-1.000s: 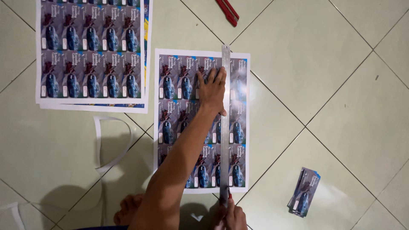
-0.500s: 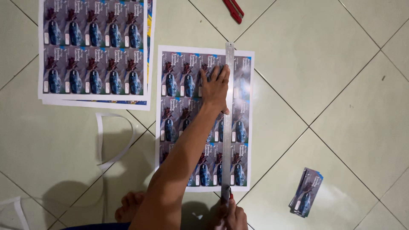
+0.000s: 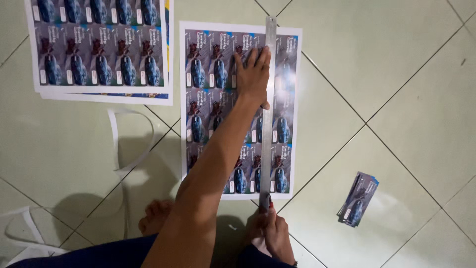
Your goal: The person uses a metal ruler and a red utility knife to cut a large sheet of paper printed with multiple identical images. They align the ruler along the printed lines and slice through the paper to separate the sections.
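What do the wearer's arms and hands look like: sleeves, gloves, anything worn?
Both are bare. The left hand has no glove or visible ring, and its forearm shows no sleeve up to the frame edge. The right hand is ungloved too, with a thin dark band at the wrist.

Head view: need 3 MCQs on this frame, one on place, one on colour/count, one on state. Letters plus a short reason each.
1. Where does the small stack of cut cards lie?
A. on the floor tiles to the right of the printed sheet
B. on top of the ruler
C. under the far pile of sheets

2. What colour is the long ruler?
A. red
B. silvery metal
C. yellow

3. What is the left hand doing?
A. lifted clear of the sheet
B. pressed flat beside the ruler, on the printed sheet
C. holding the cut cards

Key:
1 A, the cards sit alone on bare tile right of the sheet.
2 B, the ruler is a grey, shiny strip.
3 B, the palm and fingers lie spread against the ruler's edge, while the right hand is at its near end.
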